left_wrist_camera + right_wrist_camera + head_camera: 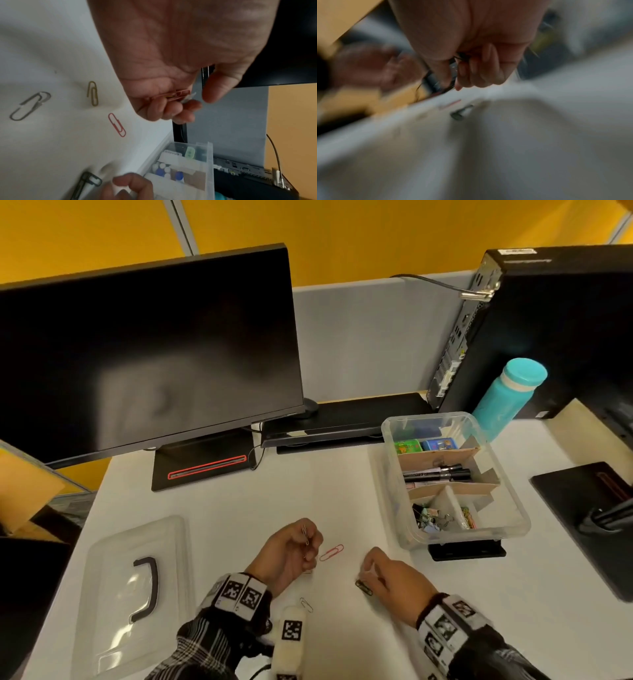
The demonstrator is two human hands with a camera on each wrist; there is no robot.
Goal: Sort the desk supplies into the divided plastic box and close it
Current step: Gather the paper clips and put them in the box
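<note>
My left hand (pixel 308 544) hovers over the white desk and pinches a small bunch of paper clips (pixel 175 95), pink and yellow, between thumb and curled fingers. A red clip (pixel 331 553) lies just to its right. An olive clip (pixel 92 93) and a grey clip (pixel 29 106) also lie loose. My right hand (pixel 369 574) has its fingers curled right beside a dark clip (pixel 363 587). The blurred right wrist view shows that clip (pixel 461 113) on the desk past the fingertips (pixel 459 86). The divided clear box (pixel 510 501) stands open at the right.
The clear lid (pixel 133 594) with a black handle lies at the left. In the box are markers (pixel 436 472), binder clips (pixel 430 518) and more paper clips (pixel 468 517). Behind stand a monitor (pixel 147 354), a computer tower (pixel 548 330) and a teal bottle (pixel 507 397).
</note>
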